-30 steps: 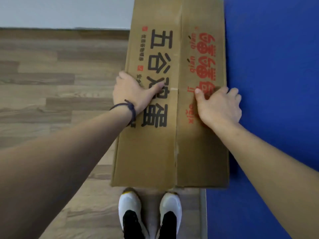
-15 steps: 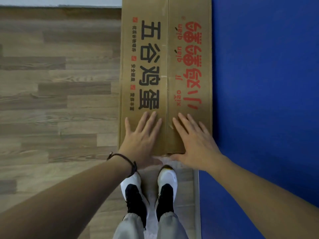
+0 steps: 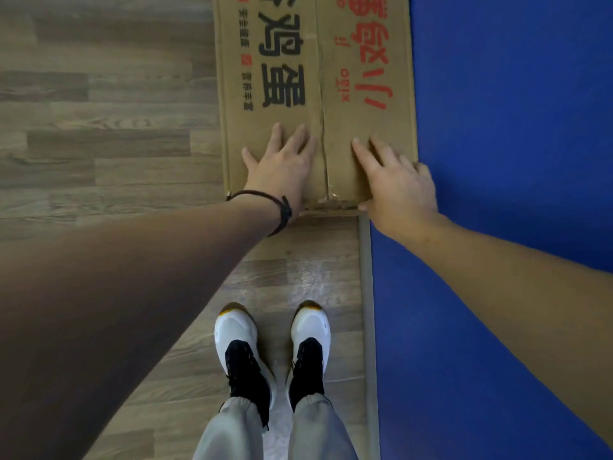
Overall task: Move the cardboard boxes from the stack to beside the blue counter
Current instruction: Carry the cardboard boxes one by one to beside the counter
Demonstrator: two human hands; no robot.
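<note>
Hands flat, fingers spread, left hand point(image 3: 282, 171) and right hand point(image 3: 398, 180) pressing brown printed cardboard box point(image 3: 318, 94) lying against blue counter point(image 3: 497, 161); gripping nothing; further boxes unseen.

The wood-plank floor point(image 3: 109, 134) carries a flattened-looking cardboard box point(image 3: 298, 104) printed with black and red characters, its long right edge touching the blue counter point(image 3: 514, 161); a grey strip point(image 3: 366, 293) runs along the counter's base; two white-and-black shoes point(image 3: 272, 343) stand on the planks just short of the box's near edge.
</note>
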